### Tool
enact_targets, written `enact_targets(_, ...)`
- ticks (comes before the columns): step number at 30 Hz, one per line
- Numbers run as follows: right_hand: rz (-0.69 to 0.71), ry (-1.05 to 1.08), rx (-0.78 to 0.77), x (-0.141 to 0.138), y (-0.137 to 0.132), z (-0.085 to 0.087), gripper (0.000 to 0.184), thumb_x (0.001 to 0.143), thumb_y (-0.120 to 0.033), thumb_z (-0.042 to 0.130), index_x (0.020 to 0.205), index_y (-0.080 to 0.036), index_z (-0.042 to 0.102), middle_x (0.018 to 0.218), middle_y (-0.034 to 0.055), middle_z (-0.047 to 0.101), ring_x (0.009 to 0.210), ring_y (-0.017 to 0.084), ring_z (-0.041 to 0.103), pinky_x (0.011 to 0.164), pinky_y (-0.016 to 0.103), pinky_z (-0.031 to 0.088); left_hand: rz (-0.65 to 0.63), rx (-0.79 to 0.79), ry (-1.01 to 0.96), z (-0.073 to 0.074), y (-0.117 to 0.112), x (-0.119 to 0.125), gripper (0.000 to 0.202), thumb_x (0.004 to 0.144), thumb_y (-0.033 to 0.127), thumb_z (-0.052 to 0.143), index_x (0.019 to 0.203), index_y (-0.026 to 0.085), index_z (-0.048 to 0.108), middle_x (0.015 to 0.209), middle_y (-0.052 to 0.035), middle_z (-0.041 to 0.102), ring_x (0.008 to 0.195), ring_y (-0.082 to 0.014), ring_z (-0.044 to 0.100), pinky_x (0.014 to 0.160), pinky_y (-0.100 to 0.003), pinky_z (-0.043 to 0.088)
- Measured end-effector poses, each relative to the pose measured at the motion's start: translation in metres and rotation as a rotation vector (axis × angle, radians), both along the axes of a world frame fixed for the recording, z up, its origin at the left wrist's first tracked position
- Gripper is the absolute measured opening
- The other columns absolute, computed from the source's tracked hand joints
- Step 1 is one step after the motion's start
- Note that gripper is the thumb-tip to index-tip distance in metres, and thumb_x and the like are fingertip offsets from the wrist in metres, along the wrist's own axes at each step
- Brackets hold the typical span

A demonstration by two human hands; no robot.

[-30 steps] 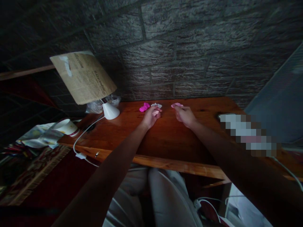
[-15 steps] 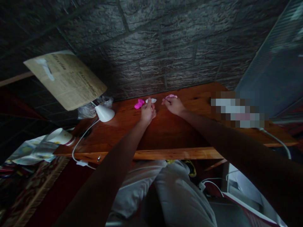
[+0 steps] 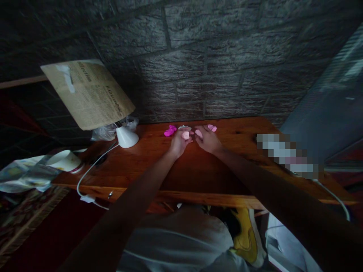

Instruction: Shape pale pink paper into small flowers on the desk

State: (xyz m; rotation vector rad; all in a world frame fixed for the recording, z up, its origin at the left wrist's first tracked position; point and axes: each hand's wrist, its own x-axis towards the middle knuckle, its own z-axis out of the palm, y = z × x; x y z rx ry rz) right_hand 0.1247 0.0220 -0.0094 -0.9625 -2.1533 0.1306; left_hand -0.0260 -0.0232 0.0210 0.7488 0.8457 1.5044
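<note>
My left hand (image 3: 178,145) is closed around a small pale pink lump (image 3: 185,135), soft-looking like clay or crumpled paper; I cannot tell which. A second pale pink piece (image 3: 199,134) shows at the thumb and fingers of my right hand (image 3: 210,141). The two hands face each other, a short gap apart, over the wooden table (image 3: 204,173). Behind the left hand lie a bright magenta lump (image 3: 170,131) and a white one (image 3: 185,128), partly hidden by the fingers. Just beyond my right hand rests another pink lump (image 3: 212,128).
A lamp with a printed paper shade (image 3: 90,94) and white base (image 3: 127,137) stands left, its cord (image 3: 85,175) hanging over the front edge. A paper cup (image 3: 64,161) lies at the left end. The stone wall (image 3: 187,68) rises behind. A blurred-out item (image 3: 286,155) lies right.
The view has shifted, and a yellow shoe shows more fully below the table. My fingers have loosened, and pale pink pieces are now visible in both hands.
</note>
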Motion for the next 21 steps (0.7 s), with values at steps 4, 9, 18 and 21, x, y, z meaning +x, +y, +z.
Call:
enact_targets(4,0.034,-0.026,0.024,-0.001,0.0,-0.001,0.04,0.089,-0.013,0.053,0.128,-0.012,0.06,0.123,0.0189,0.067,0.115,0.032,0.063,0.101,0.046,0.051,-0.012,0.047,-0.024,-0.004,0.001,-0.001,0.005,0.09,0.013,0.064,0.093,0.013,0.068,0.084,-0.0017,0.073,0.064,-0.0081,0.063,0.064,-0.02,0.047)
enact_targets(9,0.031,0.064,0.055,-0.005,-0.002,-0.002,0.045,0.084,-0.013,0.056,0.129,-0.008,0.06,0.121,0.0214,0.067,0.115,0.034,0.061,0.103,0.049,0.05,-0.063,-0.006,-0.091,-0.004,0.004,-0.004,0.029,0.086,0.03,0.078,0.073,0.015,0.057,0.058,0.006,0.053,0.047,-0.0046,0.046,0.052,-0.018,0.038)
enact_targets(18,0.021,0.34,0.049,-0.005,-0.014,0.0,0.036,0.085,-0.014,0.054,0.119,-0.016,0.063,0.113,0.0159,0.072,0.107,0.031,0.064,0.1,0.048,0.051,0.04,-0.09,0.038,0.001,0.006,0.005,0.022,0.085,0.027,0.079,0.081,0.013,0.062,0.057,0.0038,0.06,0.041,-0.0037,0.044,0.042,-0.015,0.033)
enact_targets(21,-0.007,0.392,0.071,0.001,-0.021,0.005,0.031,0.088,-0.014,0.051,0.116,-0.014,0.064,0.112,0.0163,0.073,0.106,0.03,0.065,0.099,0.045,0.051,0.069,-0.07,0.08,0.005,0.014,0.019,0.027,0.087,0.034,0.08,0.08,0.014,0.064,0.043,0.0113,0.043,0.032,-0.0017,0.029,0.039,-0.015,0.029)
